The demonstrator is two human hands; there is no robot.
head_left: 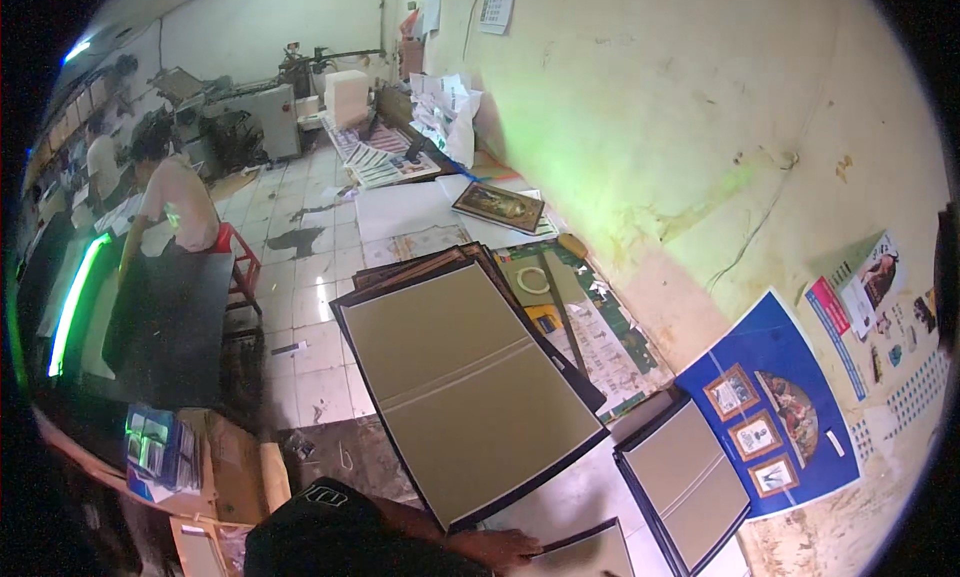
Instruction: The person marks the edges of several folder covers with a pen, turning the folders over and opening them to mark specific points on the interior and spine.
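My left hand point(495, 548) reaches in from the lower edge, below a dark sleeve point(330, 537). Its fingers stretch out to the right, at the left corner of a tan board with a black border point(585, 559), which is cut off by the lower edge. Just above lies a large tan board point(465, 377) with a dark border and a pale double band across its middle, on top of a stack of similar dark-edged boards. A smaller stack of banded tan boards point(680, 482) sits to the right. My right hand does not show.
Along the wall lie a framed picture point(500, 207), a tape roll point(532, 280) and a long dark strip point(568, 327). A blue poster point(775, 407) leans at right. Boxes point(225, 467) stand lower left. Another person point(180, 202) sits on a red stool point(240, 262) beyond a dark table point(170, 317).
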